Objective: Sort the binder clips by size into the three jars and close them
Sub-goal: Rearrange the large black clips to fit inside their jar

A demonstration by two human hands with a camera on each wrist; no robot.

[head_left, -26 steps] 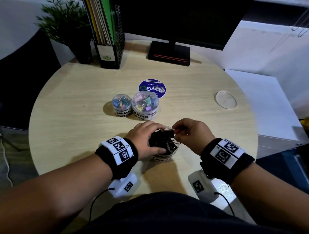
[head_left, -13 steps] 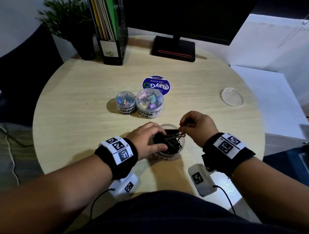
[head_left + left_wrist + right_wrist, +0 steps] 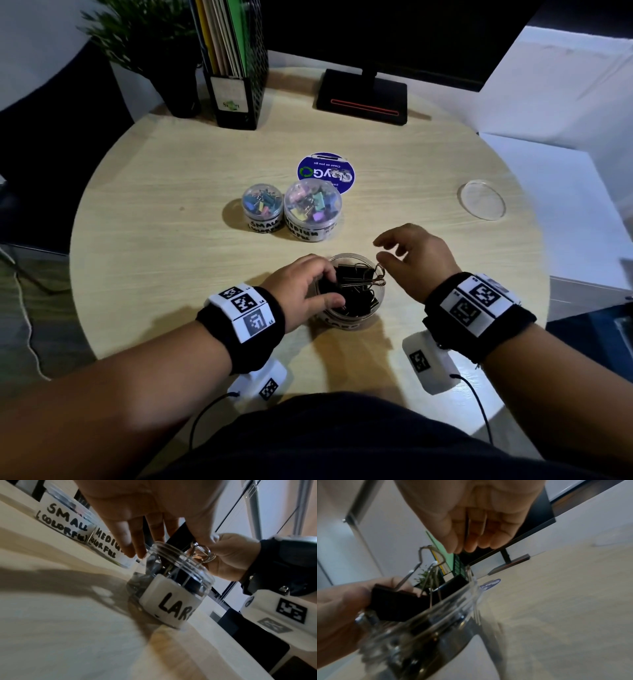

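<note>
The open clear jar labelled LARGE [image 3: 346, 322] stands near the table's front edge, full of black binder clips. My left hand [image 3: 334, 289] reaches over its left rim and pinches a large black clip [image 3: 397, 604] at the mouth; the clip's wire handles [image 3: 363, 281] point right. My right hand [image 3: 387, 251] hovers just right of the jar with loose fingers, holding nothing. The small jar [image 3: 263, 212] and medium jar [image 3: 312, 210], both lidded and holding colourful clips, sit behind. A clear lid [image 3: 483, 204] lies at the far right.
A round blue sticker [image 3: 325, 173] lies behind the jars. At the back stand a monitor base [image 3: 361, 99], a black file holder [image 3: 236, 89] and a potted plant [image 3: 154, 44]. The table edge curves close to the lid.
My right hand has let go of the clip's wire handles, opened and lifted slightly to the right. The left hand stays on the clip at the jar mouth.
</note>
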